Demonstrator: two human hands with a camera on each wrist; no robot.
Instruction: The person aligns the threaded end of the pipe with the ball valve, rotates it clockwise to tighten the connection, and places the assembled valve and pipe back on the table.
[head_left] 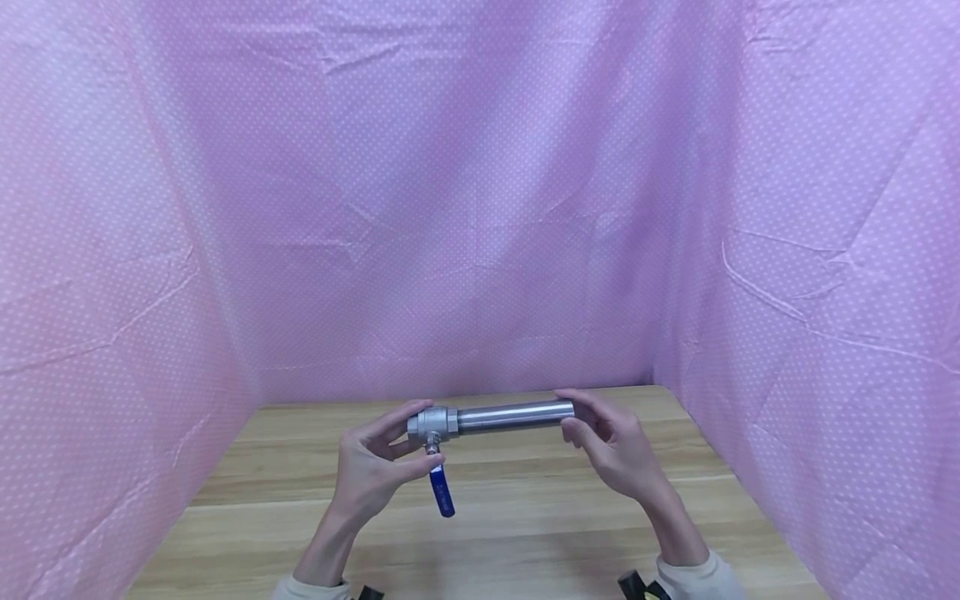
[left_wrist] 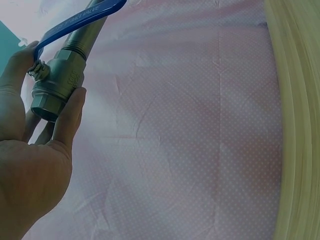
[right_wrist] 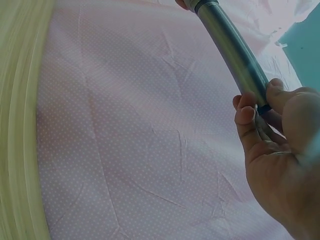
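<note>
A silver ball valve (head_left: pixel 432 423) with a blue lever handle (head_left: pixel 442 492) is joined at its right side to a steel pipe (head_left: pixel 517 416). My left hand (head_left: pixel 367 467) grips the valve body, its thumb by the base of the lever, which points down toward me. In the left wrist view, threads show where the pipe (left_wrist: pixel 85 37) enters the valve (left_wrist: pixel 62 80). My right hand (head_left: pixel 618 446) holds the pipe's far end between thumb and fingers. The right wrist view shows its fingertips around the pipe (right_wrist: pixel 235 55) near the end. Valve and pipe are held nearly level above the table.
Below lies a light wood-grain table (head_left: pixel 487 517). Pink dotted cloth (head_left: pixel 465 208) hangs behind it and along both sides. Dark wrist gear (head_left: pixel 633 583) shows by the right sleeve at the bottom edge.
</note>
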